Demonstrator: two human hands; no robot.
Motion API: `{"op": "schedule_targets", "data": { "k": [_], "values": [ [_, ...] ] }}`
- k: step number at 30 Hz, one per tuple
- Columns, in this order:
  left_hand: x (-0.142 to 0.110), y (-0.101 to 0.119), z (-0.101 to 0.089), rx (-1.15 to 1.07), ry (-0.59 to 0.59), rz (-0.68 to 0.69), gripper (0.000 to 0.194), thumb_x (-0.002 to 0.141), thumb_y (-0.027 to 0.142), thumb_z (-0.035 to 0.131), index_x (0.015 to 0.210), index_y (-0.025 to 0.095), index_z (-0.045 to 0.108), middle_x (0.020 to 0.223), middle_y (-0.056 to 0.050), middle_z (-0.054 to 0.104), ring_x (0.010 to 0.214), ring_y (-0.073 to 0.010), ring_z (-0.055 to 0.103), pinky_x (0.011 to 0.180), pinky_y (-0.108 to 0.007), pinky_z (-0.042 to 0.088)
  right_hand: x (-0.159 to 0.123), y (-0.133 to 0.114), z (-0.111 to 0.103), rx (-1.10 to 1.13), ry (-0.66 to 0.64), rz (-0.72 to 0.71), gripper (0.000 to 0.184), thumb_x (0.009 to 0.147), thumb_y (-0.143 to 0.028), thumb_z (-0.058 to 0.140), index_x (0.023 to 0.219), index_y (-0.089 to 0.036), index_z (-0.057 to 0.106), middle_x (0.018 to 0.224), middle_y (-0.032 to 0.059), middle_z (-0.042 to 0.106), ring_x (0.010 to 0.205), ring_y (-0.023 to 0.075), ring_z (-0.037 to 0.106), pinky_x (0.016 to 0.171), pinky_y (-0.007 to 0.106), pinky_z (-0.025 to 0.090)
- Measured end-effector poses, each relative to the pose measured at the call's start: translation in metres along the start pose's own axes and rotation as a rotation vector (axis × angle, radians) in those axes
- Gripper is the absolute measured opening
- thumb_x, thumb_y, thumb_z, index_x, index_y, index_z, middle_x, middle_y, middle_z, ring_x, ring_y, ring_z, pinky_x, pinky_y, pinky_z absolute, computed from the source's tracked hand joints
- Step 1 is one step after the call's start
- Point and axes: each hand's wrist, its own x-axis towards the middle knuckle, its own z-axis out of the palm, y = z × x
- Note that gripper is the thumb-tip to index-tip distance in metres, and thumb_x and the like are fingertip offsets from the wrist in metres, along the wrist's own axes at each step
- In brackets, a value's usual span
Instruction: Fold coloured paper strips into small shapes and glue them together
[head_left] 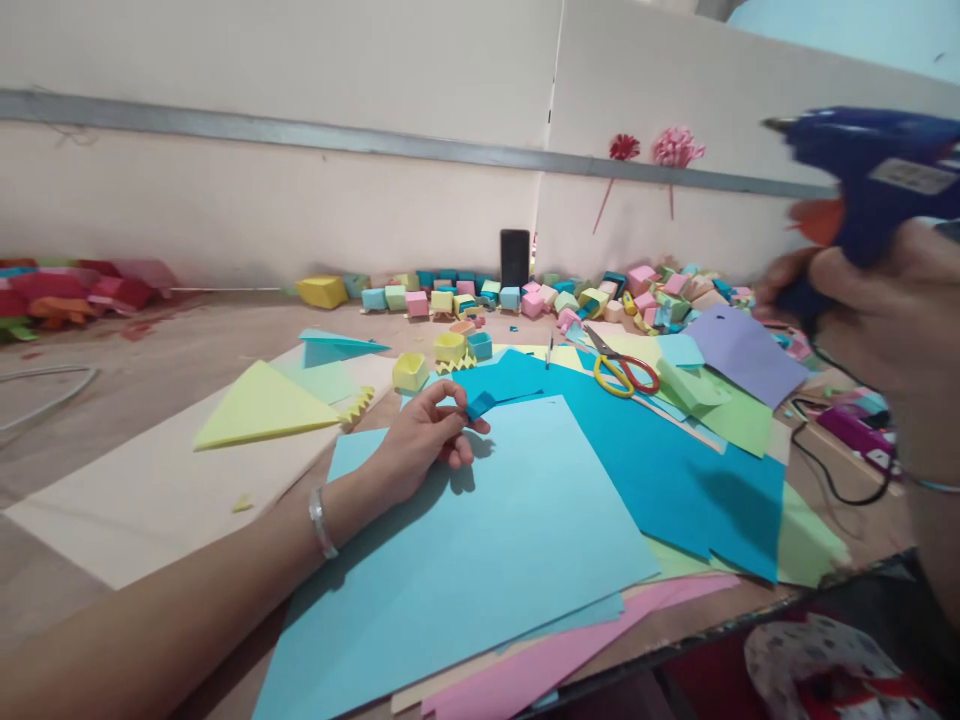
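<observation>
Between the thumb and fingers of my left hand (431, 435) is a small folded piece of dark blue paper (481, 404). That hand hovers just over a large light blue paper sheet (480, 540). Raised at the right, my right hand (870, 290) grips a blue glue gun (874, 160) with an orange trigger; its nozzle points left, and the hand is somewhat blurred. Small yellow paper boxes (410, 372) and a blue one (480, 346) stand just beyond my left hand. Near them lies a zigzag-cut yellow strip (456, 365).
Scissors (626, 372) with yellow and red handles lie on a dark blue sheet (675, 480). Finished paper cubes (442, 302) line the wall, where a phone (515, 258) stands upright. A black cord (832, 480) curls at the right, near a purple box (855, 437). Yellow folded paper (262, 405) lies left.
</observation>
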Motion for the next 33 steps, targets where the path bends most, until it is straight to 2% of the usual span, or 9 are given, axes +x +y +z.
{"op": "schedule_targets", "data": {
  "k": [1, 3, 6, 9, 13, 16, 19, 24, 33],
  "values": [
    [0.0, 0.0, 0.0, 0.001, 0.0, 0.003, 0.027, 0.078, 0.028, 0.071, 0.085, 0.02, 0.046, 0.08, -0.002, 0.069, 0.042, -0.0065, 0.058, 0.039, -0.015, 0.045, 0.004, -0.008, 0.019, 0.214, -0.13, 0.075, 0.04, 0.078, -0.05, 0.07, 0.116, -0.036, 0.066, 0.079, 0.0013, 0.068, 0.074, 0.0127, 0.063, 0.068, 0.037, 0.042],
    [0.0, -0.002, -0.001, 0.004, 0.0, 0.004, 0.028, 0.079, 0.032, 0.07, 0.085, 0.02, 0.046, 0.08, -0.003, 0.07, 0.041, -0.0069, 0.058, 0.038, -0.016, 0.046, 0.008, -0.018, 0.058, 0.48, -0.333, 0.118, 0.039, 0.077, -0.04, 0.074, 0.114, -0.032, 0.065, 0.077, -0.0004, 0.066, 0.072, 0.0135, 0.061, 0.07, 0.035, 0.046],
    [0.0, -0.005, -0.002, 0.008, 0.005, -0.004, 0.027, 0.081, 0.032, 0.067, 0.087, 0.02, 0.044, 0.08, -0.004, 0.071, 0.041, -0.0072, 0.059, 0.037, -0.015, 0.045, 0.0, -0.015, 0.121, 0.625, -0.506, 0.184, 0.033, 0.077, -0.037, 0.072, 0.107, -0.024, 0.064, 0.077, 0.0002, 0.064, 0.069, 0.0153, 0.059, 0.065, 0.033, 0.048],
    [0.001, -0.007, -0.003, 0.007, 0.01, -0.013, 0.024, 0.083, 0.026, 0.063, 0.087, 0.021, 0.04, 0.08, -0.004, 0.071, 0.041, -0.0075, 0.059, 0.037, -0.015, 0.046, -0.017, -0.004, 0.176, 0.603, -0.562, 0.27, 0.024, 0.074, -0.036, 0.073, 0.088, -0.018, 0.063, 0.075, 0.0001, 0.06, 0.062, 0.0119, 0.053, 0.057, 0.029, 0.044],
    [0.002, -0.009, -0.003, 0.044, 0.018, -0.006, 0.021, 0.085, 0.024, 0.06, 0.087, 0.022, 0.039, 0.079, -0.003, 0.071, 0.043, -0.0087, 0.061, 0.037, -0.014, 0.045, -0.04, 0.005, 0.22, 0.595, -0.56, 0.431, 0.039, 0.065, -0.034, 0.078, 0.097, -0.019, 0.061, 0.089, 0.0018, 0.063, 0.06, 0.0096, 0.05, 0.053, 0.026, 0.04],
    [0.0, -0.009, 0.0, 0.101, 0.015, 0.002, 0.021, 0.086, 0.026, 0.059, 0.09, 0.022, 0.039, 0.075, 0.0, 0.07, 0.042, -0.0096, 0.061, 0.037, -0.015, 0.044, -0.052, 0.006, 0.23, 0.684, -0.58, 0.537, 0.055, 0.062, -0.032, 0.08, 0.11, -0.021, 0.058, 0.096, 0.0043, 0.065, 0.065, 0.0118, 0.053, 0.051, 0.025, 0.039],
    [-0.003, -0.005, 0.005, 0.13, 0.025, 0.0, 0.022, 0.087, 0.029, 0.059, 0.094, 0.023, 0.04, 0.07, 0.003, 0.067, 0.045, -0.0109, 0.062, 0.039, -0.016, 0.045, -0.06, 0.005, 0.23, 0.712, -0.648, 0.593, 0.052, 0.062, -0.032, 0.081, 0.109, -0.021, 0.059, 0.083, 0.0014, 0.065, 0.06, 0.0109, 0.05, 0.048, 0.024, 0.036],
    [-0.007, -0.002, 0.01, 0.158, 0.007, 0.037, 0.014, 0.089, 0.029, 0.054, 0.093, 0.022, 0.042, 0.069, 0.002, 0.064, 0.058, -0.0129, 0.064, 0.045, -0.019, 0.049, -0.068, 0.002, 0.228, 0.751, -0.61, 0.566, 0.045, 0.065, -0.03, 0.079, 0.105, -0.02, 0.061, 0.074, -0.0024, 0.059, 0.06, 0.0094, 0.048, 0.05, 0.023, 0.035],
    [-0.007, -0.009, 0.005, 0.359, 0.02, 0.22, 0.01, 0.084, 0.021, 0.055, 0.094, 0.02, 0.053, 0.075, 0.0, 0.062, 0.059, -0.0109, 0.059, 0.04, -0.016, 0.044, -0.069, 0.007, 0.229, 0.74, -0.58, 0.566, 0.045, 0.065, -0.027, 0.076, 0.106, -0.019, 0.061, 0.075, -0.002, 0.059, 0.057, 0.0087, 0.046, 0.049, 0.024, 0.037]
  ]
}}
